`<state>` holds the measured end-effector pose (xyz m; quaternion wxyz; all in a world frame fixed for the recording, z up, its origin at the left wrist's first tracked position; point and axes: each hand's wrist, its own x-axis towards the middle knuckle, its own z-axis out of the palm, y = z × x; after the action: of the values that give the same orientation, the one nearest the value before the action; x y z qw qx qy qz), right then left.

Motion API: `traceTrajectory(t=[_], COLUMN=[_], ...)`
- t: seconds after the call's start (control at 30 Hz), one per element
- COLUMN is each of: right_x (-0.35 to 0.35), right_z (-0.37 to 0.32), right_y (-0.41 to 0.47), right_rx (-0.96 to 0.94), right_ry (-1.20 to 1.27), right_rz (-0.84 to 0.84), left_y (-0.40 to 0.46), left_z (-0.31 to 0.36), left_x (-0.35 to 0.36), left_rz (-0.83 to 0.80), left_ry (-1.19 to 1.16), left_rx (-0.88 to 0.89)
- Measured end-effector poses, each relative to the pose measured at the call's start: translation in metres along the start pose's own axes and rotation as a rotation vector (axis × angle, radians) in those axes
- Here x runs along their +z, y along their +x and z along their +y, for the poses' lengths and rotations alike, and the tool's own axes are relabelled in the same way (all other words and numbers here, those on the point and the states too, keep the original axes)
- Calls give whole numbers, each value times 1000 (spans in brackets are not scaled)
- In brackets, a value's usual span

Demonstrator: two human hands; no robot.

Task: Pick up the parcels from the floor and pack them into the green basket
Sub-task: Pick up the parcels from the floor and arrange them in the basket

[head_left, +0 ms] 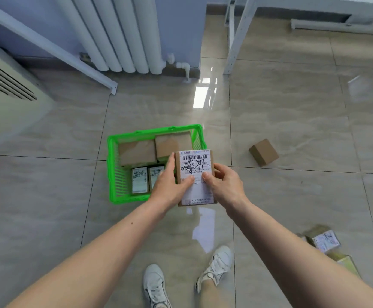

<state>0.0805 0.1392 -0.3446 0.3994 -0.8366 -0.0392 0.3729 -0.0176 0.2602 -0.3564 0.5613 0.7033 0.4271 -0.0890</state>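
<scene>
Both hands are gripping one labelled parcel (195,177) above the green basket (112,165), left hand (172,185) and right hand (223,183) each curling onto a side. Four parcels are already lying inside, so lowering it flat into the near right gap (the only free spot, I judge) seems best. One plain box (264,152) is waiting far right, and more parcels (324,242) are lying near right on the floor.
</scene>
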Motion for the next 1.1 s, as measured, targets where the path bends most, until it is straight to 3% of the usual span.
traceTrajectory(t=[0.37, 0.6, 0.8, 1.1], right_x=[104, 153, 180, 206], right_z=[63, 131, 179, 184], right_y=[99, 198, 246, 284], right_rx=[-29, -72, -50, -1], right_ry=[-54, -94, -192, -442], right_rz=[0, 20, -89, -217], left_y=[114, 217, 264, 305], left_z=[-106, -182, -237, -261], left_x=[10, 39, 65, 74], left_rz=[58, 46, 29, 5], left_ry=[-87, -85, -23, 132], left_rx=[64, 6, -110, -178])
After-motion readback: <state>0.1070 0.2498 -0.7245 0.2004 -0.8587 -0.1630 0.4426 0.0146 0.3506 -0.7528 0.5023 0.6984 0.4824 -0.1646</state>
